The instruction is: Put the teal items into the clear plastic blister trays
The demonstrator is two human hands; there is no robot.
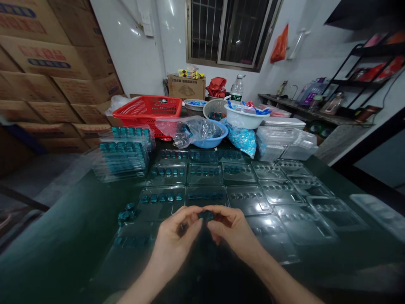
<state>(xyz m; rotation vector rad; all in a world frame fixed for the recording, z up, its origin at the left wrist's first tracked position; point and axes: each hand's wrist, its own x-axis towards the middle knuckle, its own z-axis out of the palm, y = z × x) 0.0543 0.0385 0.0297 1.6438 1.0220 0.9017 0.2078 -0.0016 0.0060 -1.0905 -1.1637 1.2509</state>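
Observation:
Both my hands meet above the dark green table, with my left hand (175,240) and my right hand (229,228) pinching a small teal plastic piece (206,215) between their fingertips. A small dark item shows at my left hand's fingers, too dim to name. Clear plastic blister trays (205,196) lie in rows just beyond my hands, several holding teal pieces in their cavities. A small heap of loose teal pieces (127,214) sits on a tray to the left of my left hand.
A tall stack of filled blister trays (124,152) stands at the table's left. Behind it are a red plastic basket (147,112), a blue bowl (215,137) under a plastic bag, a white basin (243,116), and a bag of blue pieces (242,139). Cardboard boxes (47,71) wall the left.

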